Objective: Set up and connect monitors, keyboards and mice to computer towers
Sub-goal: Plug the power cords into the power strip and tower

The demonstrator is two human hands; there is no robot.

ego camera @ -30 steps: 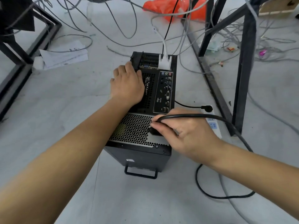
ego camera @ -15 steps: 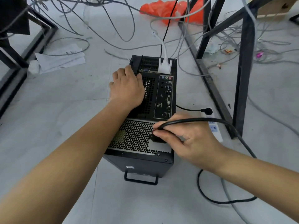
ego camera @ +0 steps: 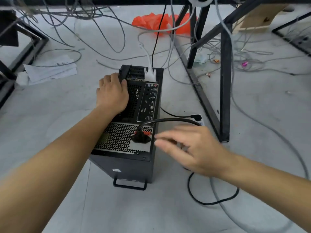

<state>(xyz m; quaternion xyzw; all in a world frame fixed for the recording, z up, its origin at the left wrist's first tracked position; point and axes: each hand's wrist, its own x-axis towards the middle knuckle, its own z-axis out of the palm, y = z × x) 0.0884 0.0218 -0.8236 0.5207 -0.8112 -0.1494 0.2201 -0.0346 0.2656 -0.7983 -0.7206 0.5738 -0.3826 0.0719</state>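
A black computer tower (ego camera: 133, 165) stands on the grey floor with its rear panel facing up at me. My left hand (ego camera: 112, 95) rests flat on the panel's left side, fingers curled over the far left edge. A black power plug (ego camera: 141, 137) sits in the power supply socket, and its black power cable (ego camera: 171, 121) arcs off to the right. My right hand (ego camera: 190, 148) hovers blurred just right of the plug, fingers spread, holding nothing. A white video connector (ego camera: 150, 75) is plugged in at the far end of the panel.
A white power strip (ego camera: 201, 121) with a black plug in it lies right of the tower. Black metal desk legs (ego camera: 224, 91) stand to the right. Loose grey cables, papers (ego camera: 50, 70) and an orange plastic bag (ego camera: 154, 22) litter the floor beyond.
My right hand has let go of the power plug and drawn back to the right with its fingers apart; the plug stays in the socket. The left hand slid slightly toward the tower's far edge.
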